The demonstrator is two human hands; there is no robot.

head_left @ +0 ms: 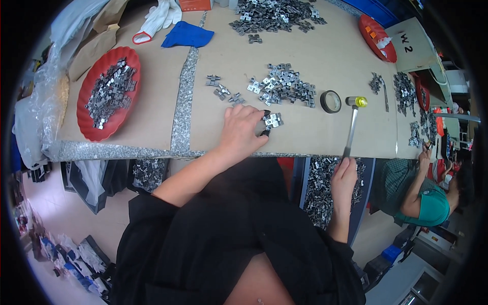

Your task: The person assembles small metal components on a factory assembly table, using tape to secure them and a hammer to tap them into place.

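My left hand (241,128) rests on the table. Its thumb and forefinger, both with black tips, pinch a small silver metal part (274,120) lying flat on the surface. In my right hand (345,175), at the table's front edge, is the handle of a small mallet (351,133). The mallet's yellow-faced head is up and away from me, right of a roll of black tape (331,101). Just beyond my left hand lies a heap of similar metal parts (287,86), with several loose ones (222,92) to its left.
A red dish (133,96) full of metal parts stands on the left. White gloves (161,20) and a blue cloth (188,35) lie behind it. A larger heap (274,15) is at the back. Below the table's edge is a bin of parts (325,198). A co-worker (432,203) sits at right.
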